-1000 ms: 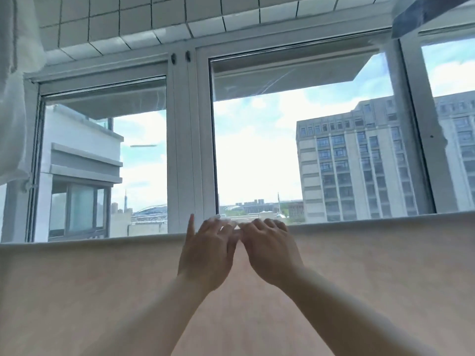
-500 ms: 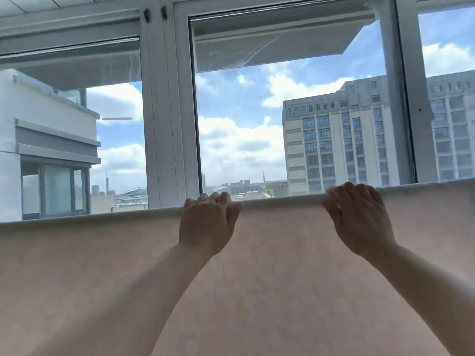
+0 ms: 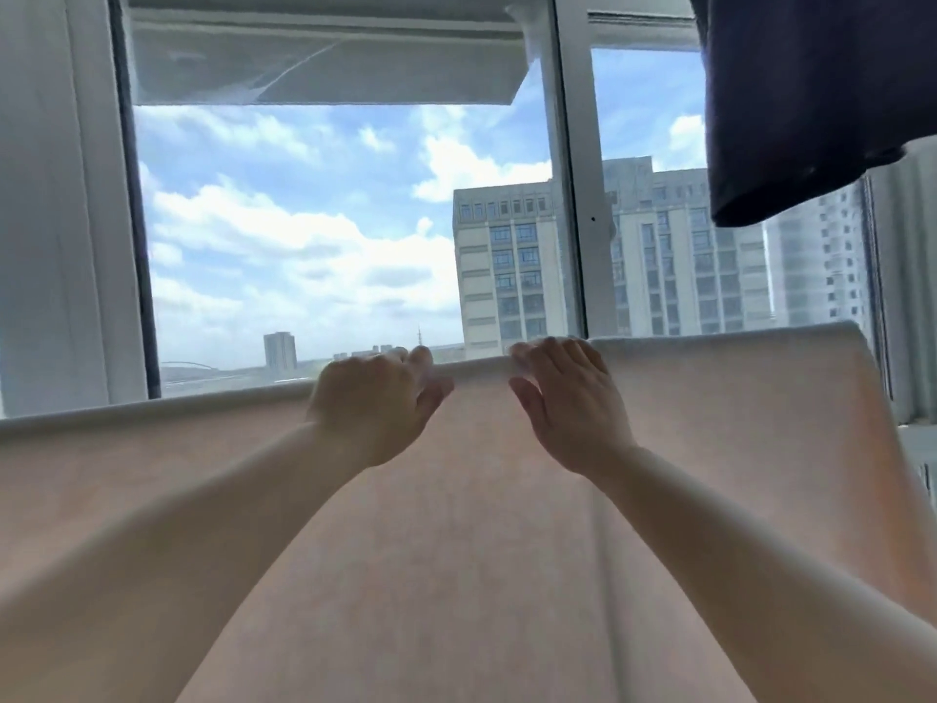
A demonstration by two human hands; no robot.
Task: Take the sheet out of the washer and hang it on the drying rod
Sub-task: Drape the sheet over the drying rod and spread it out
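Note:
The pale peach sheet (image 3: 710,449) hangs folded over the drying rod and fills the lower half of the view. The rod itself is hidden under the fold along the sheet's top edge. My left hand (image 3: 375,403) rests at that top edge, near the middle, with loosely bent fingers and the thumb spread. A short gap to its right, my right hand (image 3: 568,403) lays nearly straight fingers on the same edge. Neither hand visibly pinches the cloth. The sheet's right end shows at the upper right.
A dark navy garment (image 3: 811,104) hangs down at the top right, above the sheet's right end. Behind the sheet stands a window with white frames (image 3: 573,195), with sky and tall buildings outside.
Both hands were together, then the right slid away along the top edge; now it has come back close to the left. The view has swung right, showing the sheet's right end.

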